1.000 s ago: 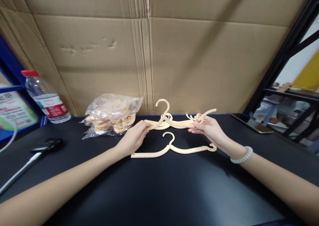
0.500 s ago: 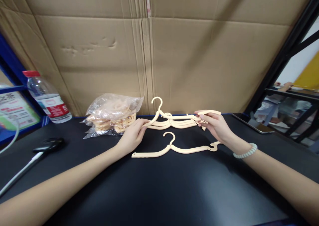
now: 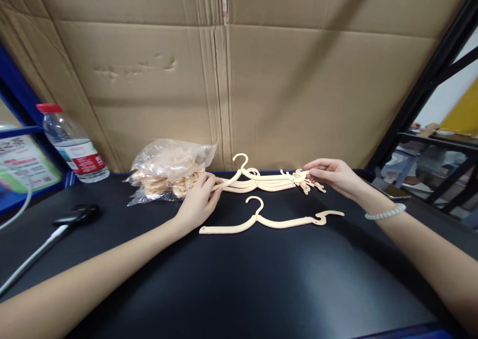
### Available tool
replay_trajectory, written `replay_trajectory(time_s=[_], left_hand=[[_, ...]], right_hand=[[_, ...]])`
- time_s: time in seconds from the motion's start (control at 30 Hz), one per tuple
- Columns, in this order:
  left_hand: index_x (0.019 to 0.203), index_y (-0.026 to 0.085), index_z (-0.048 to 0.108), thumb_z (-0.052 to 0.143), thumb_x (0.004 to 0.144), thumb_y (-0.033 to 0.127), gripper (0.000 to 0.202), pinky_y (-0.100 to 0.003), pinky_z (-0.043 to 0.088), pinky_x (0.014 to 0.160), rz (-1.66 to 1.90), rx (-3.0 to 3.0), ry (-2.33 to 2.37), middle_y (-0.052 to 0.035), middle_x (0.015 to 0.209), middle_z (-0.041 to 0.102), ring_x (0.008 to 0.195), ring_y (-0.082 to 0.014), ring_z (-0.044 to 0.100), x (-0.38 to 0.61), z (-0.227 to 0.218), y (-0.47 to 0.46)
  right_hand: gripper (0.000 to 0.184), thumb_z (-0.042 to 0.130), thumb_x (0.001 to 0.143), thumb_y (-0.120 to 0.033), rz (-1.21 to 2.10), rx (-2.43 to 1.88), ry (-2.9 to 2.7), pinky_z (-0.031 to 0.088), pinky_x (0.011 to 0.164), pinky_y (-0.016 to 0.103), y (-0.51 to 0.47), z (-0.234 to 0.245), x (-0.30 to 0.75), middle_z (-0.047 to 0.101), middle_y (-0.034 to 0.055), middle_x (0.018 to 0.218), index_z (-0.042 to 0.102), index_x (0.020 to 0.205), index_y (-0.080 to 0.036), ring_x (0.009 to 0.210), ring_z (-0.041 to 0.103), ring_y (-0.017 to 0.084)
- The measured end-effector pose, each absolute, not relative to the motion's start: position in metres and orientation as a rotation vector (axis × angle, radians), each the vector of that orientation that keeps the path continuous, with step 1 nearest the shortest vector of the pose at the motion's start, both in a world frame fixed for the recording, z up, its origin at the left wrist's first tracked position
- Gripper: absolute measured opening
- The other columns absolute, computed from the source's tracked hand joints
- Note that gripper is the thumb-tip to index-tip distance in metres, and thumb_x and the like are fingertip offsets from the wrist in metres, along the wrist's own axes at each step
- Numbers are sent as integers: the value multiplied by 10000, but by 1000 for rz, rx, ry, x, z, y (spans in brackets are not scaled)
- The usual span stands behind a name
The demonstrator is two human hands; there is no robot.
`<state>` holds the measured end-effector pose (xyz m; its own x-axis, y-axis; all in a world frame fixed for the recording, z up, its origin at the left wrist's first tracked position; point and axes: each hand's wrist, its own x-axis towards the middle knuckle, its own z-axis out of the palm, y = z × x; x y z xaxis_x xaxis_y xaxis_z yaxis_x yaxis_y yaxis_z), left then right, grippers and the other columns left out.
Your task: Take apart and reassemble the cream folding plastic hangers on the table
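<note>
A stack of cream plastic hangers (image 3: 267,181) lies at the back of the black table (image 3: 239,279). My left hand (image 3: 197,204) pinches the stack's left end, fingers closed on it. My right hand (image 3: 334,175), with a bead bracelet on its wrist, pinches the stack's right end between thumb and fingers. A single cream hanger (image 3: 269,220) lies flat on the table just in front of the stack, between my two hands and touching neither.
A clear plastic bag of more hangers (image 3: 170,174) sits left of the stack. A water bottle (image 3: 70,147) stands at the far left, a black-headed tool with a white handle (image 3: 56,224) lies before it. A cardboard wall (image 3: 231,75) backs the table. A phone (image 3: 392,189) lies at right.
The top hanger, held raised and tilted a second ago, has come down onto the stack. My right hand has moved right and back, clear of the single hanger's end.
</note>
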<state>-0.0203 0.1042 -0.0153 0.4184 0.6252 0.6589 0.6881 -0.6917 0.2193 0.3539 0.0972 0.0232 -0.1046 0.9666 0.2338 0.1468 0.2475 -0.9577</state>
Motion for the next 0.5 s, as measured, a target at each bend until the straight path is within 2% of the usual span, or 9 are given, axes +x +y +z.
replay_trajectory(time_s=[0.13, 0.23, 0.37, 0.5], left_hand=[[999, 162, 569, 414, 957, 230, 174, -369, 488, 811, -1120, -2576, -1120, -82, 959, 578, 910, -234, 590, -19, -14, 102], [985, 158, 563, 406, 961, 204, 165, -378, 476, 827, -1108, -2565, -1070, -88, 963, 579, 921, -237, 577, -19, -13, 100], [976, 151, 557, 399, 961, 177, 161, -381, 456, 832, -1099, -2553, -1006, -97, 970, 581, 930, -238, 555, -21, -12, 97], [950, 161, 556, 400, 949, 158, 156, -393, 422, 832, -945, -2597, -915, -79, 932, 599, 891, -232, 549, -19, -1, 91]], right_hand=[[352, 820, 653, -449, 996, -1187, -1729, 530, 757, 324, 101, 25, 374, 742, 52, 822, 749, 898, -208, 758, 678, 189], [351, 810, 655, -461, 940, -1274, -1877, 515, 745, 328, 102, 28, 383, 744, 65, 863, 747, 883, -201, 786, 673, 203], [387, 791, 647, -505, 936, -1361, -2027, 495, 739, 343, 101, 33, 388, 726, 53, 807, 724, 858, -187, 741, 647, 196], [330, 776, 677, -482, 994, -1350, -2171, 470, 742, 332, 100, 34, 390, 680, 23, 778, 679, 770, -181, 744, 616, 181]])
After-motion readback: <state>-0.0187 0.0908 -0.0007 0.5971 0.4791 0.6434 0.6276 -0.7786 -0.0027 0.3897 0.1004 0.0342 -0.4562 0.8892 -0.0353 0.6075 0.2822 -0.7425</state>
